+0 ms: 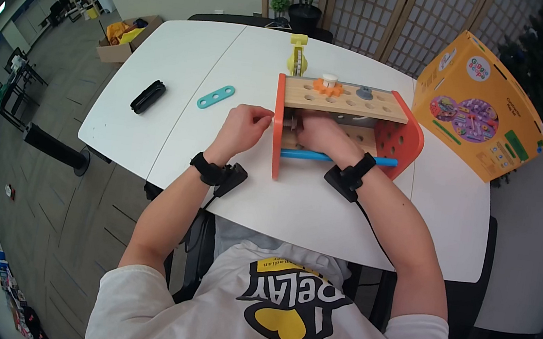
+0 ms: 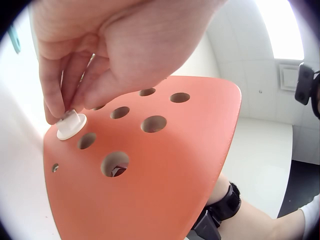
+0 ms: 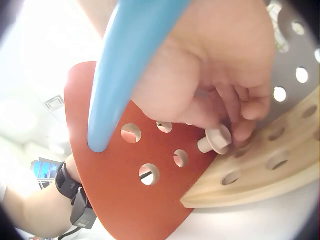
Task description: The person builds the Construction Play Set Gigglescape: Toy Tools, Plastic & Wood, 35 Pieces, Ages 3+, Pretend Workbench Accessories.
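The toy workbench has a red side panel (image 2: 165, 150) with round holes, a wooden top (image 1: 346, 100) and a blue bar (image 3: 127, 65). On the panel's outer face, the left hand (image 2: 120, 50) pinches a white flanged piece (image 2: 72, 126) at one hole. Inside the bench, the right hand (image 3: 215, 65) has its fingertips at a cream bolt (image 3: 217, 140), beside the red panel and just above the wooden base board (image 3: 270, 160). In the head view, the left hand (image 1: 244, 130) is outside the panel and the right hand (image 1: 322, 135) reaches under the top.
A teal holed strip (image 1: 216, 97) and a black case (image 1: 148, 97) lie on the left of the white table (image 1: 190, 56). A yellow-green toy piece (image 1: 297, 56) stands behind the bench. An orange gear (image 1: 328, 88) sits on the top. A large yellow box (image 1: 478, 107) stands right.
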### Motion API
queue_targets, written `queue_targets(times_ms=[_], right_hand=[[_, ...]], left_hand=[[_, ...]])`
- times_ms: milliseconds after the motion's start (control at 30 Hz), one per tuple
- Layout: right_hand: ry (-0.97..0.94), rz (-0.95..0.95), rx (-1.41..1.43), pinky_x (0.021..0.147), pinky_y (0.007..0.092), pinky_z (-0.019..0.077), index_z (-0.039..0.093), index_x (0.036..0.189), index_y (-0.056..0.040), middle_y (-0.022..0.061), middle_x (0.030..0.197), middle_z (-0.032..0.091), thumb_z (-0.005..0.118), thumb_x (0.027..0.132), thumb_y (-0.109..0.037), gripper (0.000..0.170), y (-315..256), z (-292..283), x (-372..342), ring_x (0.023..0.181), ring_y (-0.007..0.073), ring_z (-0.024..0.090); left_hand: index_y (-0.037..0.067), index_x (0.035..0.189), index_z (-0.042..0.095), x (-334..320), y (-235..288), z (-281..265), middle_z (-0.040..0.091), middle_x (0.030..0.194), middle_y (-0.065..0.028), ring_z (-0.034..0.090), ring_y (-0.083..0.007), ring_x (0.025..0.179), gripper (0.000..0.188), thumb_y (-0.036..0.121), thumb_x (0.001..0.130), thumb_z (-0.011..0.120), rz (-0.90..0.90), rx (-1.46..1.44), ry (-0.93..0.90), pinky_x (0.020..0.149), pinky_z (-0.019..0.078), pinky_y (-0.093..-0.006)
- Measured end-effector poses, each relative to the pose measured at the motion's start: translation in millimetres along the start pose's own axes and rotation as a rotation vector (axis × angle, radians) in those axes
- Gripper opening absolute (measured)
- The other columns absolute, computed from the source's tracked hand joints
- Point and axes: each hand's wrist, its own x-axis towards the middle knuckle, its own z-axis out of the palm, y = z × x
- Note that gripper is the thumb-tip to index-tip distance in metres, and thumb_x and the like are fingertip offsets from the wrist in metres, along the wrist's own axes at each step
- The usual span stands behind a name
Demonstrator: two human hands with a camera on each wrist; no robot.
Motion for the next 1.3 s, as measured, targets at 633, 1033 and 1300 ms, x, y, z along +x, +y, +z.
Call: queue_targets(times_ms=[633, 1033, 1300], right_hand=[[0.010, -0.025, -0.037, 0.090, 0.0455, 0.0565, 0.069, 0.114, 0.0035, 0.0279, 0.111, 0.071, 0.059, 0.087, -0.007, 0.031, -2.1, -3.2, -2.6, 0.105, 0.0410, 0.069], [0.040, -0.045, 0.011, 0.090, 0.0451, 0.0558, 0.069, 0.113, 0.0028, 0.0265, 0.108, 0.071, 0.058, 0.090, -0.010, 0.028, -6.9, -8.1, -9.2, 0.105, 0.0407, 0.069], [-0.069, -0.037, -0.108, 0.091, 0.0446, 0.0554, 0.070, 0.111, 0.0021, 0.0271, 0.110, 0.071, 0.056, 0.093, -0.012, 0.026, 9.7, 9.4, 10.5, 0.105, 0.0396, 0.068]], left_hand=[[-0.004, 0.114, 0.075, -1.3, 0.7, 1.2, 0.076, 0.100, -0.0239, 0.075, -0.0332, 0.090, 0.030, 0.015, 0.096, 0.061, -0.005, -0.011, 0.008, 0.083, 0.0577, -0.0373], [-0.004, 0.115, 0.074, -2.8, 3.8, -0.3, 0.076, 0.101, -0.0240, 0.075, -0.0331, 0.091, 0.030, 0.014, 0.096, 0.061, -0.014, -0.004, -0.003, 0.084, 0.0576, -0.0370], [-0.003, 0.116, 0.074, -3.2, 3.5, 0.9, 0.076, 0.103, -0.0236, 0.075, -0.0329, 0.093, 0.030, 0.013, 0.096, 0.061, -0.026, -0.009, -0.001, 0.086, 0.0575, -0.0371]])
